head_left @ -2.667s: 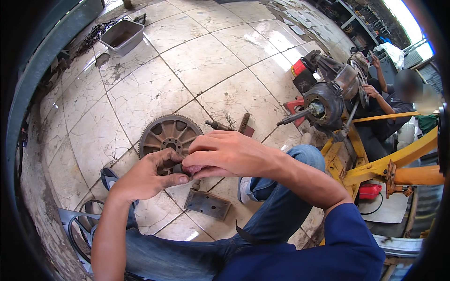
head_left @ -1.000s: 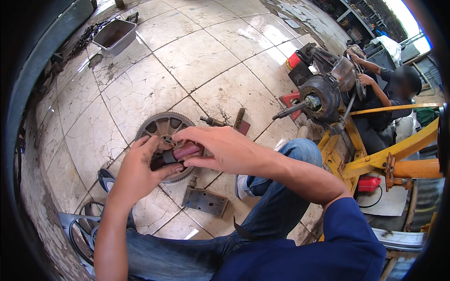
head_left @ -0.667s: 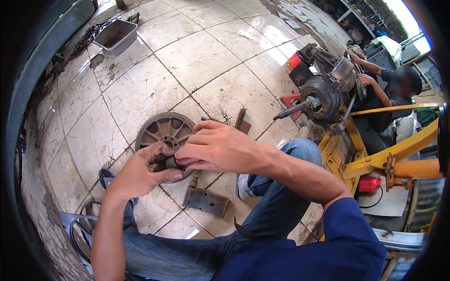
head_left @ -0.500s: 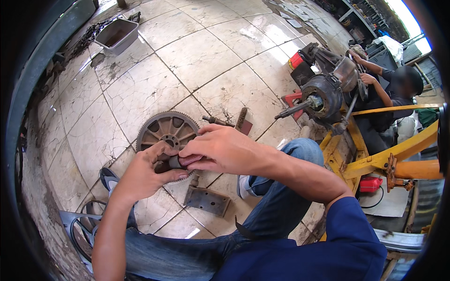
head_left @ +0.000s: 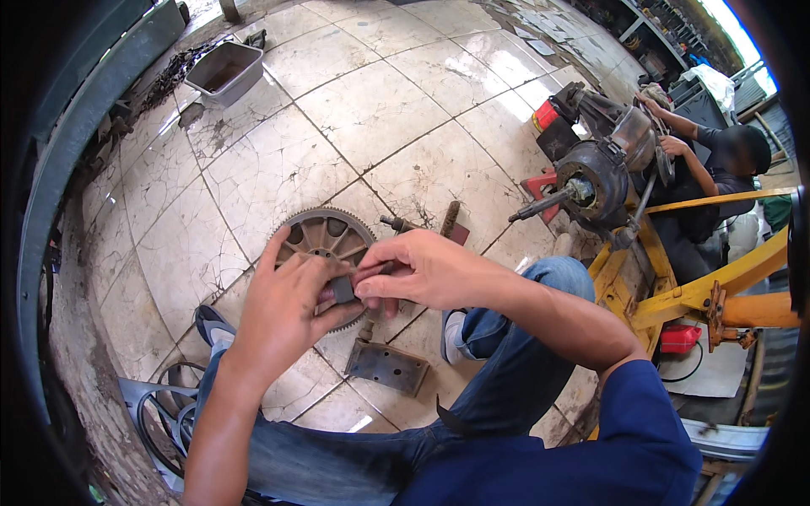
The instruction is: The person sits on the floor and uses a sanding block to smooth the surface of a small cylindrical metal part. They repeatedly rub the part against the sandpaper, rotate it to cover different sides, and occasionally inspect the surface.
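Observation:
My left hand (head_left: 291,308) is closed on a small dark grey metal piece (head_left: 343,290), thumb below and fingers above; its index finger sticks out. Against that piece my right hand (head_left: 426,274) is pinched, thumb and fingers pressed together. A dark bit shows between the right fingertips, too small to name. Just beyond the hands a toothed flywheel (head_left: 314,232) lies flat on the tiles, partly covered by them. Nearer to me, right of the left hand, rests a metal block with holes (head_left: 386,368).
A rod-shaped tool (head_left: 396,223) and a bristly brush (head_left: 451,217) lie past my right hand. A grey basin (head_left: 226,74) stands far left. At right, a large axle assembly (head_left: 591,181) sits by a yellow frame (head_left: 696,295); a co-worker (head_left: 709,160) handles it.
My right fingers have turned and pinch differently; the reddish pad they pressed against the grey piece no longer shows. The left index finger has lifted. The whole view has shifted slightly.

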### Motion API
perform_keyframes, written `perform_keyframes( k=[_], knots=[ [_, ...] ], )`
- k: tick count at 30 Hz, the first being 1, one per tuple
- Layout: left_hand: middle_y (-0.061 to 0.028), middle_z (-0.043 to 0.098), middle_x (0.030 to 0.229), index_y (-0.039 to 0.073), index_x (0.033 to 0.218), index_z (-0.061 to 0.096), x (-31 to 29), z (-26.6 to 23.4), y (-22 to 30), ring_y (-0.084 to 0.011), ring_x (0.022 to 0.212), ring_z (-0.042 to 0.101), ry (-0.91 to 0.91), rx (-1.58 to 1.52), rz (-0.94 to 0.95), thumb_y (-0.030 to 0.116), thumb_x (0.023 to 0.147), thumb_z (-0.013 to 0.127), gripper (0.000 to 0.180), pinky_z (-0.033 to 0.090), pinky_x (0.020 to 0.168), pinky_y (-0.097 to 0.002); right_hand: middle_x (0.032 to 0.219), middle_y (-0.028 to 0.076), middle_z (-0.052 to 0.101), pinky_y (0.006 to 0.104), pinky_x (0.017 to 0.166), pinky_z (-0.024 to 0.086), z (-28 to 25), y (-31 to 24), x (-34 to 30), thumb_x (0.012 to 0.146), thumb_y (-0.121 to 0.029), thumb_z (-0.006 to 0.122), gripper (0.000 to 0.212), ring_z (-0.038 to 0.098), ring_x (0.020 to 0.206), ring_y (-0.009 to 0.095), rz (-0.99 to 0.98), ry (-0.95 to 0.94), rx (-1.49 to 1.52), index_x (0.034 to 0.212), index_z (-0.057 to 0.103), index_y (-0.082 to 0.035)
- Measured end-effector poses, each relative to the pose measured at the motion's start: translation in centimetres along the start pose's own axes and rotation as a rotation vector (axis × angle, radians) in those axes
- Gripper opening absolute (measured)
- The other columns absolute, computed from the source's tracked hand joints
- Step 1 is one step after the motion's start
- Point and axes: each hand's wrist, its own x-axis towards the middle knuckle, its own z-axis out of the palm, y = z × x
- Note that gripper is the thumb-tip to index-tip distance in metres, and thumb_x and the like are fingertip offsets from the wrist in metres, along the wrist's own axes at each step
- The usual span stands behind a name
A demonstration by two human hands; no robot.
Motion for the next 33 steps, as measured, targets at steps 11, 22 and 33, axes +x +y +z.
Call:
perform_keyframes(
  k=[11, 22, 33],
  knots=[
    [-0.0139, 0.068, 0.105, 0.001, 0.108, 0.065, -0.3, 0.1, -1.8, -0.0306, 0.104, 0.062, -0.114, -0.317, -0.282, 0.027, 0.074, 0.085, 0.047, 0.039, 0.106, -0.0435, 0.084, 0.001, 0.068, 0.0393, 0.095, 0.044, 0.2, 0.9, 0.7, 0.089, -0.028, 0.068, 0.018, 0.067, 0.082, 0.02, -0.677, 0.247, -0.886, 0.099, 0.062, -0.015],
    [-0.0101, 0.064, 0.112, 0.002, 0.108, 0.057, -0.2, 0.0, -1.3, -0.0253, 0.111, 0.062, -0.041, -0.209, -0.239, 0.006, 0.072, 0.082, 0.044, 0.03, 0.118, -0.0443, 0.086, 0.002, 0.072, 0.0414, 0.092, 0.046, 0.3, 0.3, 0.4, 0.089, -0.023, 0.07, 0.018, 0.068, 0.082, 0.026, -0.533, 0.206, -0.637, 0.099, 0.062, -0.011],
    [-0.0078, 0.066, 0.108, 0.004, 0.114, 0.06, 0.2, -0.6, -0.9, -0.0262, 0.109, 0.063, 0.137, -0.064, -0.168, 0.01, 0.072, 0.083, 0.048, 0.025, 0.119, -0.0508, 0.089, 0.009, 0.07, 0.0227, 0.068, 0.053, -0.4, -1.5, 0.3, 0.096, -0.013, 0.066, 0.024, 0.066, 0.073, 0.009, 0.015, 0.117, 0.097, 0.11, 0.063, 0.006]
  ],
)
